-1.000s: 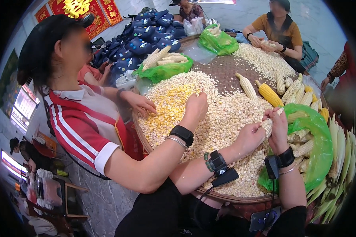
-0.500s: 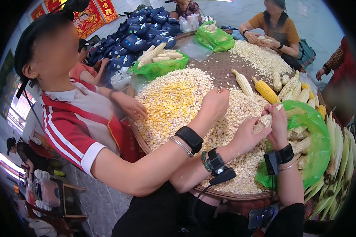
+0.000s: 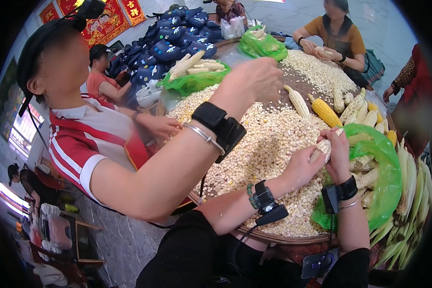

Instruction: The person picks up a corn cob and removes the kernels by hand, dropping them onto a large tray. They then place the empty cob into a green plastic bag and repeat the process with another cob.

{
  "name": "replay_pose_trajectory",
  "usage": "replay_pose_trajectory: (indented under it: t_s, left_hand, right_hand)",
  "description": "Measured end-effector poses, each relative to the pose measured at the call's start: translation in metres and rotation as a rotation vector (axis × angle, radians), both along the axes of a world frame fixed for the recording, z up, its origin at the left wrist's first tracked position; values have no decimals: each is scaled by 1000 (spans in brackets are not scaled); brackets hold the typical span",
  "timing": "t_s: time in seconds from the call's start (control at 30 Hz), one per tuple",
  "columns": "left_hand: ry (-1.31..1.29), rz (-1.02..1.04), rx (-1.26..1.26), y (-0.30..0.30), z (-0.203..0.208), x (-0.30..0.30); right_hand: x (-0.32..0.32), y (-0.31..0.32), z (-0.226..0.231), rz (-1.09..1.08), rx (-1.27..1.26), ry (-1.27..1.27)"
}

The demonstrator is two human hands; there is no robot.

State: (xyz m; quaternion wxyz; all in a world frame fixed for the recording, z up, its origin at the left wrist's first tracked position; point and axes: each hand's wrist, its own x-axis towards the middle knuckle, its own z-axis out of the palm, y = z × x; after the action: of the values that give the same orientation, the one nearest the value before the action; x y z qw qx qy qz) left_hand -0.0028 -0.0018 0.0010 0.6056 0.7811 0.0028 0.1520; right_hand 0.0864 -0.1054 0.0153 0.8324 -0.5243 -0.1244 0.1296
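- Work in hand, as judged: both hands busy on one held cob point(image 3: 323, 148), probably working kernels point(image 3: 278, 158) off it.
- Place: cob sits just left of the green bag point(image 3: 391, 173), near its upper edge, above the kernels on the tray point(image 3: 283, 239).
- Left hand point(image 3: 300, 167): curled round the cob's near end, gripping; left of the bag.
- Right hand point(image 3: 339, 156): fingers bent over the far end, pinching it; between left hand and bag. Exact thumb pressure: can't tell.
- Next move, my read: calls for a firm left hold and right-hand pressure along the rows. Bare rows: too small to tell.
- Axis: long axis slants; far tip points up-right, away from the person, past the bag's upper left; near end points down-left.
- Also: yellow cob point(image 3: 325, 114) lies beyond the bag, to its upper left; co-worker's hand point(image 3: 261, 79), blurred, well left of the bag.
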Motion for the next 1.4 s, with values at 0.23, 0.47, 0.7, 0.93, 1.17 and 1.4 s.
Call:
replay_pose_trajectory:
  t_s: [0.23, 0.47, 0.7, 0.93, 1.17, 1.4]
  left_hand:
    - [26, 31, -41, 2, -13, 5]
    - [217, -140, -573, 3, -11, 7]
    - [-15, -18, -131, 0, -22, 11]
    - [49, -22, 0, -3, 6, -3]
    - [123, -162, -225, 1, -3, 1]
    - [83, -146, -98, 7, -12, 4]
  right_hand:
    - [-4, 7, -8, -56, 6, -54]
    - [-3, 3, -1, -89, 22, -23]
    - [1, 3, -1, -72, 33, -36]
    - [-1, 3, -2, -62, 64, 61]
    - [-1, 4, 0, -57, 107, 63]
    - [-2, 8, -6, -73, 125, 41]
